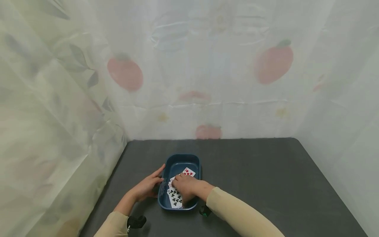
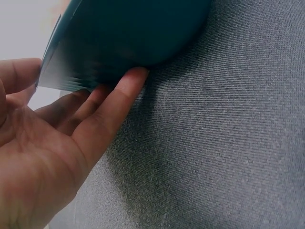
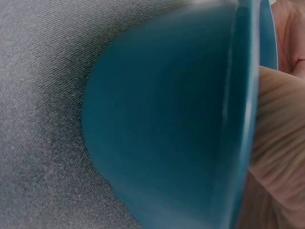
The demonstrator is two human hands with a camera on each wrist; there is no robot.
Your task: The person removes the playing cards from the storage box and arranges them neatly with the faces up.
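Note:
A blue oblong tray point(image 1: 194, 158) with rounded corners stands on the dark table. Playing cards lie spread inside it: a clubs card point(image 1: 175, 201) near the front and a hearts card point(image 1: 189, 171) toward the back. My left hand point(image 1: 147, 186) holds the tray's left side, its thumb at the rim and its fingers against the outer wall, as the left wrist view shows. Reaching over the right rim, my right hand point(image 1: 186, 186) is down in the tray over the cards. Its fingertips are on the cards, but I cannot tell whether they pinch one.
The dark fabric-covered table point(image 1: 266, 177) extends around the tray, widest to the right. A pale curtain point(image 1: 237, 98) printed with red fruit hangs behind the table, with more sheeting at both sides. A black wrist device point(image 1: 137, 222) sits on the left wrist.

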